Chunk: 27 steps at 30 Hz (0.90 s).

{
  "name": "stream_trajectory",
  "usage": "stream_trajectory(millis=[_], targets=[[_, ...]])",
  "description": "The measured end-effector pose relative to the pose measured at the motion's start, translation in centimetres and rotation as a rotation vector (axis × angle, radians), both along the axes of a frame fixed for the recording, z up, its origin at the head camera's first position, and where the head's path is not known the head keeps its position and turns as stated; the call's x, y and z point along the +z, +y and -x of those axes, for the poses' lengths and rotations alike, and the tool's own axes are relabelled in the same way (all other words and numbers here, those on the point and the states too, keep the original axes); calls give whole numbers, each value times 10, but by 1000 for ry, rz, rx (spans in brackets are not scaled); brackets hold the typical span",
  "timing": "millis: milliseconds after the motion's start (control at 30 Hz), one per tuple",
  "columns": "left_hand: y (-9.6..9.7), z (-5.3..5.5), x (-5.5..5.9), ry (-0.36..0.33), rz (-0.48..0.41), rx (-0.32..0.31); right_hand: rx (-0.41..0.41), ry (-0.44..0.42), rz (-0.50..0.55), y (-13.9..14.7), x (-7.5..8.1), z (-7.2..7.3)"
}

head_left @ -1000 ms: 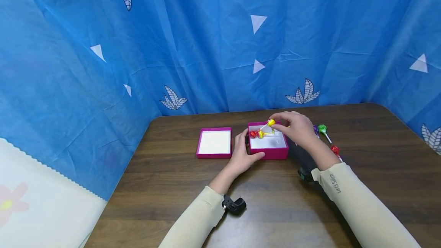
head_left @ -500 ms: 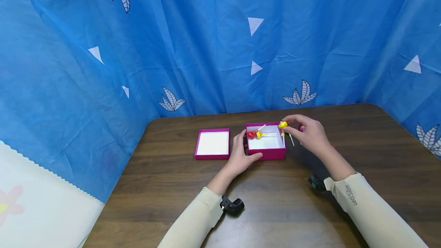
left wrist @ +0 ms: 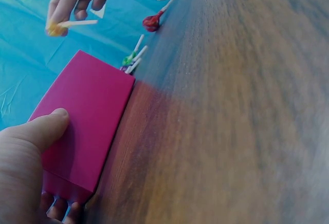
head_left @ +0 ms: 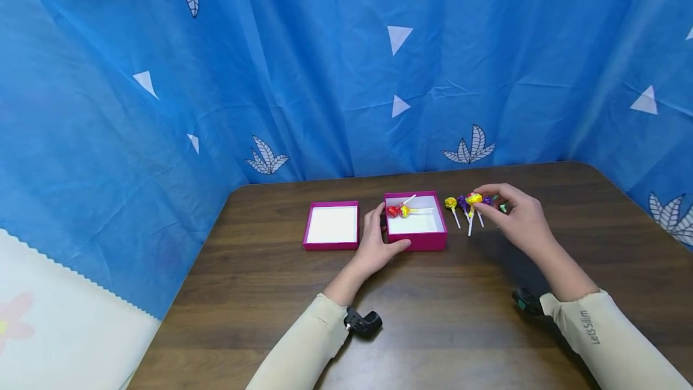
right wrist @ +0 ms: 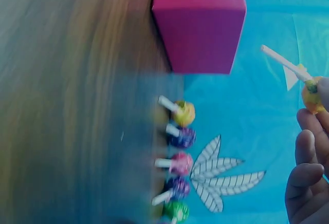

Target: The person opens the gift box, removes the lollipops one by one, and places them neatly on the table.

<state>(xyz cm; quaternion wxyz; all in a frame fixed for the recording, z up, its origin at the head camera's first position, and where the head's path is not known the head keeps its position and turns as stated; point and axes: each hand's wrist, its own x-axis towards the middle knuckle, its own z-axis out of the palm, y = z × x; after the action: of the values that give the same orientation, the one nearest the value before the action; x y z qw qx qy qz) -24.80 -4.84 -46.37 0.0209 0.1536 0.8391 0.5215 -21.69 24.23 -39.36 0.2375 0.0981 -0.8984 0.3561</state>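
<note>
My left hand (head_left: 375,245) holds an open magenta box (head_left: 417,241) by its near left corner, thumb on the front face and fingers along the left side. Inside the box lie a red lollipop (head_left: 392,212) and a yellow lollipop (head_left: 404,212), their heads together. To the right of the box, my right hand (head_left: 514,212) pinches another yellow lollipop (head_left: 474,198) by its head, the white stick pointing down toward me. It hangs above a row of lollipops on the table: yellow (right wrist: 184,113), purple (right wrist: 182,137), pink (right wrist: 181,163), a second purple and green (right wrist: 176,211).
The magenta-rimmed lid (head_left: 331,224) lies inside up, left of the box. A red lollipop (left wrist: 151,22) is on the table in the left wrist view. A blue curtain (head_left: 325,77) hangs behind the brown wooden table (head_left: 260,294).
My right hand has carried the yellow lollipop from above the box rightward, over the row of lollipops. My left hand stays on the box, and the two lollipops inside lie as before.
</note>
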Motion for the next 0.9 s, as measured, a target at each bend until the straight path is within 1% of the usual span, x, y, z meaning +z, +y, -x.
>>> stream_trajectory(millis=[233,300,467,767,900], targets=[[-1,0,1,-3,-3,-11,-33,-50,-32,19,-4,-12],[-1,0,1,-7,0,-10,-32,-47,-34,22,-7,-14],[-1,0,0,-7,5,5,-41,-49,-38,27,-13,-15],[-1,0,-2,-8,3,-6,-54,-117,-52,41,-15,-14],[-1,0,-2,-10,7,-6,-59,-167,-54,46,-18,-13]])
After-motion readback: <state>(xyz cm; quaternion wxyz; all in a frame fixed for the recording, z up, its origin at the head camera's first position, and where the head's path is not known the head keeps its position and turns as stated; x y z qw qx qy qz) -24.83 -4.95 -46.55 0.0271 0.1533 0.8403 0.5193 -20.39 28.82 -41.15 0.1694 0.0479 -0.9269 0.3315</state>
